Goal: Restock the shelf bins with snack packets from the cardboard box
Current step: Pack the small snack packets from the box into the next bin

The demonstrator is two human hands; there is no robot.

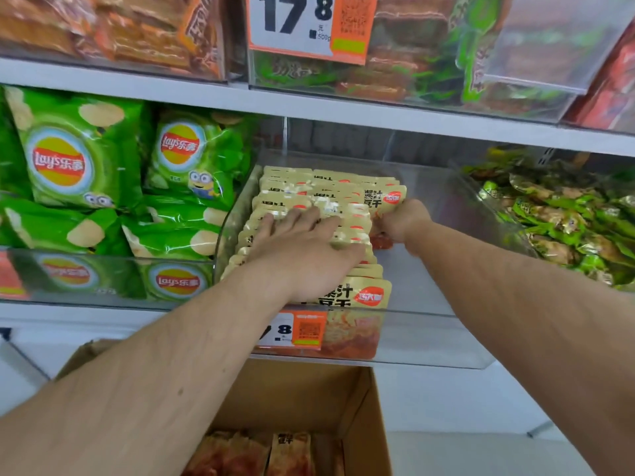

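Room stays open in the clear acrylic bin (429, 304) at 3 o'clock of the row of gold tofu packets (311, 201), which hugs its 9 o'clock wall. Left hand (302, 249) presses flat, fingers straight, on glossy tops. Right hand (400, 223) grips one packet (385, 199). Cardboard box (364, 407) sits at 6 o'clock.

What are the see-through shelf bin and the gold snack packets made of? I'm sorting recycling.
The see-through shelf bin looks like clear rigid plastic: glossy walls show packets behind. The gold snack packets seem metallised plastic film, given their shiny, crinkled glints.
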